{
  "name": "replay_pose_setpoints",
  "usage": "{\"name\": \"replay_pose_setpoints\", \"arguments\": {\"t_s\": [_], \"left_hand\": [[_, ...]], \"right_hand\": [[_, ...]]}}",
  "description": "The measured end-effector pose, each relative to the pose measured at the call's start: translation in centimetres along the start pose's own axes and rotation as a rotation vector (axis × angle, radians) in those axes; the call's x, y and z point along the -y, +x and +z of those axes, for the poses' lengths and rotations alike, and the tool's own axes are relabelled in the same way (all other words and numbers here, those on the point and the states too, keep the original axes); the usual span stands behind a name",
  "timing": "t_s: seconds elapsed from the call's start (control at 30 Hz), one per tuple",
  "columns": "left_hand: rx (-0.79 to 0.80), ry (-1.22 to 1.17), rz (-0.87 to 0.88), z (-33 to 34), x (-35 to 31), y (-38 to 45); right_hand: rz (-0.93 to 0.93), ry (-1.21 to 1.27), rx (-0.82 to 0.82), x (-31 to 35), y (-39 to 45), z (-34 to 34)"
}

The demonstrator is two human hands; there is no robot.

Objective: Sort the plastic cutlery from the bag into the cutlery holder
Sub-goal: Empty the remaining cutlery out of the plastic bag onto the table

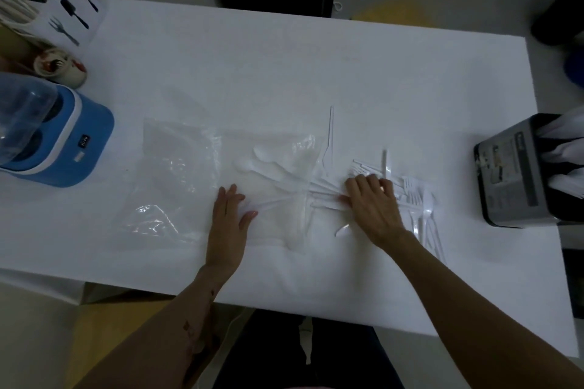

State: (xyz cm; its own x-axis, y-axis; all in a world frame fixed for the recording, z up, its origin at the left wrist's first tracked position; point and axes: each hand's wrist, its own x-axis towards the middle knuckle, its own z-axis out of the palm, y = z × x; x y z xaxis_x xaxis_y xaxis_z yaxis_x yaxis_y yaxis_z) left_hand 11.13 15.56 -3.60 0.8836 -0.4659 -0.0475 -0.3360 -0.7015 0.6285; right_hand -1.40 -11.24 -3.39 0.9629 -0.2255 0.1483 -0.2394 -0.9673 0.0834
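My left hand lies flat, fingers straight, pressing down the clear, crinkled plastic bag on the white table. My right hand rests palm-down on a fan of thin white cutlery spilling from the bag's mouth, fingers bent over the handles; I cannot tell whether they grip any. More pieces lie inside the glossy film, and one slim knife points away from me just beyond the bag. The grey box-shaped holder, white pieces standing in it, sits at the table's right edge. A blue rounded appliance and a white printed caddy stand at left.
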Motion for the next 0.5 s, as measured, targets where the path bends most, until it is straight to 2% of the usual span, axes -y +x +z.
{"name": "replay_pose_setpoints", "arguments": {"t_s": [0.17, 0.3, 0.37, 0.5], "left_hand": [[0.072, 0.118, 0.011, 0.5, 0.7, 0.0], [0.072, 0.144, 0.005, 0.6, 0.8, -0.1], [0.060, 0.088, -0.006, 0.5, 0.6, -0.1], [0.020, -0.048, -0.036, 0.4, 0.1, 0.1]], "right_hand": [[0.185, 0.017, 0.059, -3.7, -3.1, -0.1], [0.239, 0.115, 0.057, -3.8, -2.9, -1.0], [0.193, 0.175, 0.011, -2.5, -2.1, -1.4], [-0.116, 0.283, 0.044, 1.6, 0.3, -1.2]]}}
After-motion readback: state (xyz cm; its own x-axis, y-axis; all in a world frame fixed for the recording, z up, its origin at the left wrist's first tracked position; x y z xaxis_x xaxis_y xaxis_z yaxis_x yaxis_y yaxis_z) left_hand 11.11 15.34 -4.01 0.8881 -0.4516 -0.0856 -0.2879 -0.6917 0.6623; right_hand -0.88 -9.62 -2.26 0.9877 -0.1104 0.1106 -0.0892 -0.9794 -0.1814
